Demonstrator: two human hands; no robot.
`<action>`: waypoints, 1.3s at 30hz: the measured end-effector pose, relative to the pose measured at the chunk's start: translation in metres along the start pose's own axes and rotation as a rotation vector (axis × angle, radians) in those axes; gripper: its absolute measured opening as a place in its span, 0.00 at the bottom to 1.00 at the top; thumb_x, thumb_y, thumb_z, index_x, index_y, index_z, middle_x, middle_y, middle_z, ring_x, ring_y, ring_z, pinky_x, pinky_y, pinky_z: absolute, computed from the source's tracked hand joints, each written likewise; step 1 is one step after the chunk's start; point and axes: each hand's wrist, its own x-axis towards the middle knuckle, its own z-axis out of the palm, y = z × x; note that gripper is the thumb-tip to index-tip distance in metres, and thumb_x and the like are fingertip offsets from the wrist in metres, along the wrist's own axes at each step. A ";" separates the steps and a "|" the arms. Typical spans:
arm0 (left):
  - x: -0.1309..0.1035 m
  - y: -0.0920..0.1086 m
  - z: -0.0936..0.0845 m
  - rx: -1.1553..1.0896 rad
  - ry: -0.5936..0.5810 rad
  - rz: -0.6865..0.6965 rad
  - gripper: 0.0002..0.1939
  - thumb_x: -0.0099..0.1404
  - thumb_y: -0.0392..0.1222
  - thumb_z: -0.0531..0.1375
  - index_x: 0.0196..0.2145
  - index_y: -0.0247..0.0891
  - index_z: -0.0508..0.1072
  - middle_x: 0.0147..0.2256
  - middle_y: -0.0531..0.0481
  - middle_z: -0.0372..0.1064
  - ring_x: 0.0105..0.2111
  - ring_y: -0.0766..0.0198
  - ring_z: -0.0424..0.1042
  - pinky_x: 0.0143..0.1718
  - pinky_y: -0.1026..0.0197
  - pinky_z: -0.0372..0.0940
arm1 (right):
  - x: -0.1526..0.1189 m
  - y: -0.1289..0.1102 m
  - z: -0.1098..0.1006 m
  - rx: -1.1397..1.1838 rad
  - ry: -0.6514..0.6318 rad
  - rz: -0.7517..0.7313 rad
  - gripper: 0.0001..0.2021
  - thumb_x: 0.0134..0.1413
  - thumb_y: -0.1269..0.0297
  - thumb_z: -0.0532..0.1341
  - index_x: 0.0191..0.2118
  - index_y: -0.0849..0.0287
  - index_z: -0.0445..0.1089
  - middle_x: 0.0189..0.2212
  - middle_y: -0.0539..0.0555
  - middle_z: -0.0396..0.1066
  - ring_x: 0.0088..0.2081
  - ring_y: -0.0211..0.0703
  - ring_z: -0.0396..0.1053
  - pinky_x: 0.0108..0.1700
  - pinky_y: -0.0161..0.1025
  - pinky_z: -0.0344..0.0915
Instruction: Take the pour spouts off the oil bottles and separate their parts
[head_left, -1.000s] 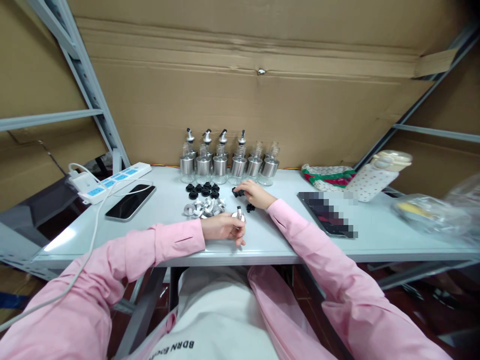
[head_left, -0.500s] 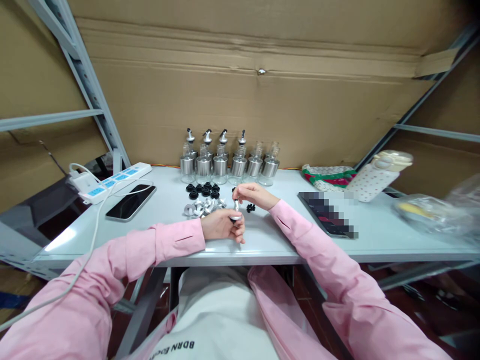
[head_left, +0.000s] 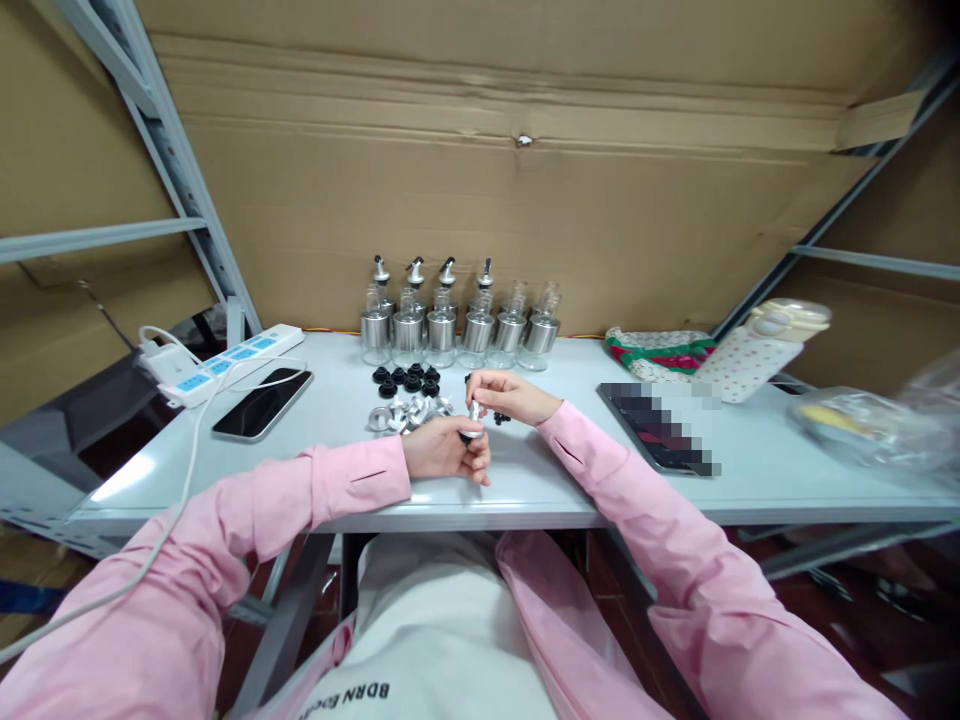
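Observation:
My left hand (head_left: 444,449) is closed around the base of a silver bottle pourer (head_left: 475,411) with a black underside, held upright just above the table. At its upper end, my right hand (head_left: 517,396) pinches the spout between thumb and fingers; any small part inside that pinch is hidden. Beyond my left hand lies a pile of loose silver pourer tops (head_left: 409,412). Several black stoppers (head_left: 406,379) sit behind them. Small black pieces (head_left: 501,418) lie beneath my right hand, partly covered by it.
Glass bottles with steel sleeves (head_left: 480,332) stand in rows at the back, several with pourers fitted. To the left are a phone (head_left: 262,405) and a power strip (head_left: 232,365). A dark tablet-like device (head_left: 645,425), a dotted bottle (head_left: 754,355) and a plastic bag (head_left: 862,425) lie right.
My right hand has shifted slightly and its fingers now close over the top of the spout. My left hand stays in place with the pourer.

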 end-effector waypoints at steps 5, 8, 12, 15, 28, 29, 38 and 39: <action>0.000 -0.001 0.000 0.021 0.022 -0.003 0.12 0.55 0.45 0.55 0.22 0.36 0.57 0.21 0.56 0.60 0.22 0.68 0.65 0.40 0.57 0.59 | 0.001 0.001 0.001 0.063 -0.059 0.014 0.20 0.46 0.50 0.64 0.25 0.61 0.59 0.23 0.47 0.63 0.23 0.29 0.57 0.27 0.31 0.55; 0.000 0.000 0.002 0.039 0.050 -0.003 0.12 0.55 0.45 0.56 0.22 0.36 0.57 0.21 0.57 0.60 0.22 0.69 0.64 0.40 0.57 0.60 | 0.001 0.000 0.001 0.065 -0.073 0.016 0.20 0.46 0.50 0.64 0.25 0.61 0.57 0.23 0.46 0.62 0.22 0.29 0.56 0.25 0.31 0.53; 0.002 0.000 0.004 0.059 0.099 0.003 0.15 0.54 0.47 0.58 0.23 0.36 0.56 0.21 0.58 0.60 0.22 0.70 0.64 0.40 0.57 0.60 | 0.000 0.001 0.000 0.055 -0.051 0.025 0.20 0.46 0.50 0.64 0.24 0.61 0.57 0.20 0.44 0.60 0.20 0.28 0.56 0.24 0.31 0.51; 0.002 0.001 0.003 0.063 0.127 0.002 0.16 0.52 0.48 0.60 0.23 0.37 0.56 0.21 0.58 0.61 0.22 0.70 0.64 0.39 0.57 0.61 | 0.000 0.001 0.001 0.060 -0.027 0.033 0.20 0.46 0.50 0.64 0.23 0.61 0.56 0.17 0.42 0.55 0.19 0.28 0.55 0.22 0.31 0.50; 0.000 -0.002 0.009 0.083 0.086 0.017 0.16 0.55 0.47 0.59 0.23 0.36 0.57 0.21 0.56 0.63 0.22 0.69 0.66 0.40 0.57 0.61 | -0.007 -0.003 -0.040 -0.079 0.416 0.005 0.22 0.34 0.54 0.70 0.24 0.59 0.56 0.19 0.45 0.66 0.19 0.30 0.61 0.21 0.30 0.56; 0.000 -0.001 0.009 0.083 0.083 0.016 0.15 0.56 0.47 0.59 0.23 0.36 0.57 0.22 0.56 0.63 0.22 0.69 0.67 0.40 0.57 0.61 | -0.008 -0.001 -0.046 -0.152 0.406 0.036 0.22 0.31 0.55 0.71 0.24 0.60 0.57 0.18 0.45 0.65 0.17 0.28 0.59 0.19 0.29 0.54; 0.000 -0.002 0.006 0.073 0.068 0.023 0.15 0.55 0.47 0.60 0.23 0.35 0.58 0.22 0.56 0.63 0.23 0.68 0.67 0.40 0.57 0.61 | -0.013 0.017 -0.066 -0.641 0.198 0.388 0.13 0.43 0.56 0.63 0.26 0.64 0.69 0.18 0.51 0.69 0.19 0.34 0.65 0.21 0.31 0.59; 0.000 -0.002 0.006 0.074 0.065 0.022 0.15 0.55 0.47 0.59 0.24 0.35 0.58 0.22 0.56 0.63 0.23 0.68 0.67 0.40 0.57 0.61 | -0.014 0.017 -0.067 -0.664 0.180 0.388 0.11 0.43 0.59 0.62 0.27 0.64 0.70 0.20 0.52 0.70 0.21 0.35 0.66 0.22 0.31 0.60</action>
